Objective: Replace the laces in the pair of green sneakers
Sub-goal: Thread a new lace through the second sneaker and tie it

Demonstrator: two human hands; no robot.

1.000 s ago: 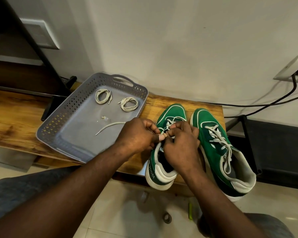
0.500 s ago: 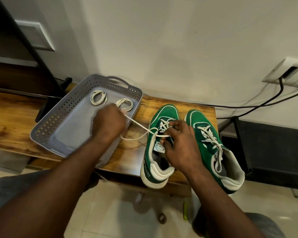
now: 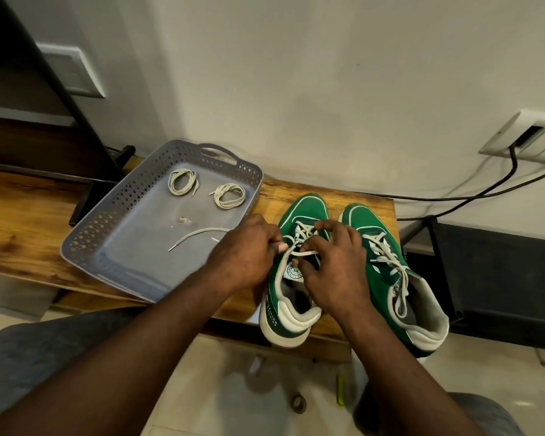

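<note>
Two green sneakers stand side by side on a wooden bench (image 3: 22,221). The left sneaker (image 3: 296,297) is partly unlaced; its white lace (image 3: 302,252) crosses the tongue. My left hand (image 3: 246,256) pinches that lace at the shoe's left eyelets. My right hand (image 3: 334,265) rests on the tongue with curled fingers touching the lace. The right sneaker (image 3: 387,275) is fully laced in white. The loose end of the lace (image 3: 195,236) lies in a grey tray (image 3: 114,215), beside two coiled laces (image 3: 183,182) (image 3: 230,196).
The tray sits left of the shoes on the bench. A black stand leg (image 3: 76,114) rises behind it. Black cables (image 3: 485,190) run from a wall socket (image 3: 529,133) at the right. A dark shelf (image 3: 501,272) stands right of the bench. My knees are below.
My left hand had pulled the lace out toward the tray half a second ago; it is now back at the left sneaker's eyelets, and the lace end lies in the tray.
</note>
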